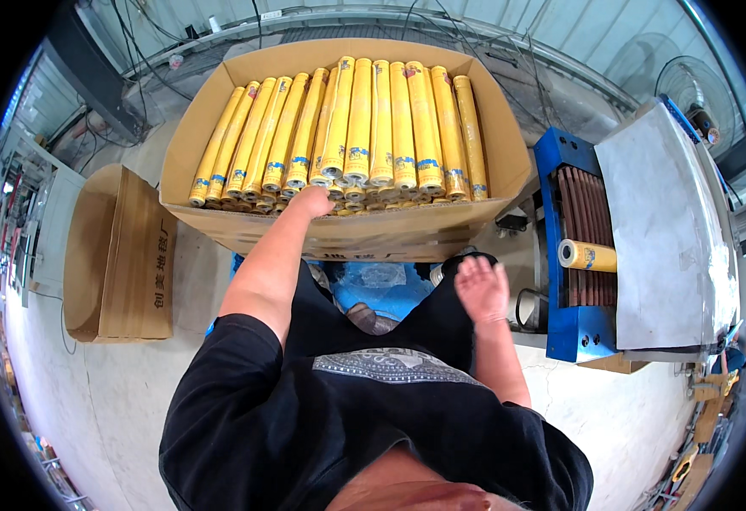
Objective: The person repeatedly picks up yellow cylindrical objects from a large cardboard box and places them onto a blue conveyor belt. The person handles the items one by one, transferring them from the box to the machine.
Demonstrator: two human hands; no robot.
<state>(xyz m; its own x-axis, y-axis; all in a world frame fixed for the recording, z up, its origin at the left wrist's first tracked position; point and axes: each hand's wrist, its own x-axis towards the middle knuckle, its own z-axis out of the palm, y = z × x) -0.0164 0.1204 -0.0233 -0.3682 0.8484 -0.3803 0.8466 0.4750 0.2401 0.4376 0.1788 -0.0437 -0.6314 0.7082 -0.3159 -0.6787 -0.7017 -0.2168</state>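
Observation:
A large cardboard box (347, 228) stands in front of me, holding several yellow wrapped rolls (358, 119) laid side by side in layers, their round ends toward me. My left hand (311, 203) is at the box's near rim, against the roll ends. Its fingers look curled, and what they close on, if anything, is hidden. To the right of my knees, my right hand (482, 289) is raised with its fingers stretched out and nothing in it. A single yellow roll (588, 256) lies on the slats of a blue-framed machine at the right, apart from my right hand.
The blue-framed machine (581, 336) has dark reddish slats and a pale sheet cover (671, 230). Another open cardboard box (126, 255) stands on the floor at the left. A fan (698, 106) is at the far right, and cables run along the back wall.

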